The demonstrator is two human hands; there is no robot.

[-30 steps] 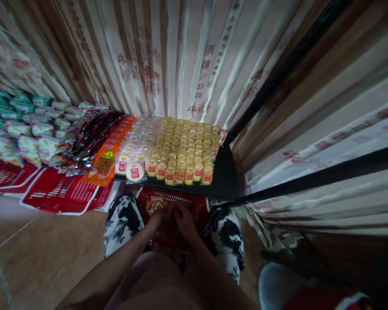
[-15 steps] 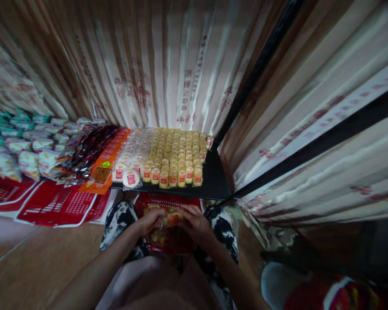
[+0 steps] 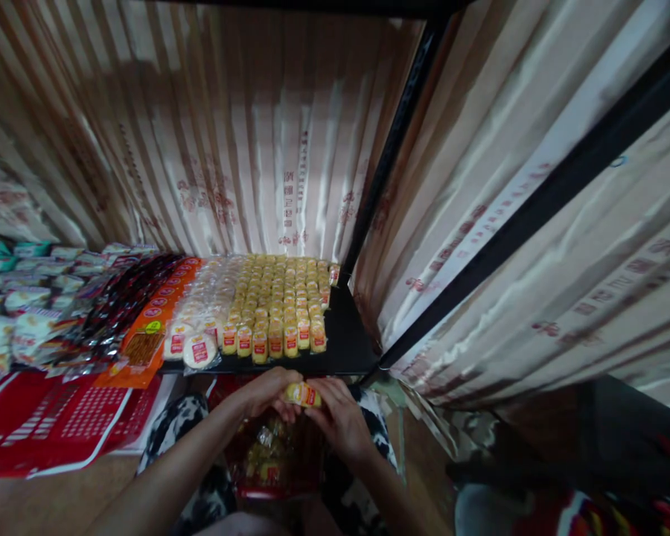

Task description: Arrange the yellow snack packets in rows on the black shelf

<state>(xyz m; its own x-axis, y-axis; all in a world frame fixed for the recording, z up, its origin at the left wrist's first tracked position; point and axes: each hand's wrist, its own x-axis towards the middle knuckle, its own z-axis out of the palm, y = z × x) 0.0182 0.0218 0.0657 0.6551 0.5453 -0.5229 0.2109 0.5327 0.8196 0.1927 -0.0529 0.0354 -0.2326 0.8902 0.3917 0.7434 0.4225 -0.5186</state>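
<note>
Between my two hands is a small yellow wrapped cake [image 3: 303,395] with a red label, held lengthwise. My left hand [image 3: 273,393] is closed on its left end, and my right hand [image 3: 338,411] grips its right end. Below them, between my knees, a red basket [image 3: 268,491] contains more yellow packets, partly in shadow. Just ahead, rows of similar yellow wrapped cakes [image 3: 275,339] stand upright on a black shelf [image 3: 349,339]. Beside these rows lie round white packets [image 3: 199,350] with red labels.
Further left are an orange packet [image 3: 156,320], dark shiny packets [image 3: 112,298] and white bags [image 3: 33,324]. Red bags [image 3: 61,424] hang below the shelf's left part. A black post [image 3: 391,149] rises at the shelf's right corner, with pleated curtains [image 3: 228,149] behind.
My hands have risen from above the basket toward the shelf's front edge, still holding the yellow cake. The camera view has shifted, so the shelf appears lower and further left.
</note>
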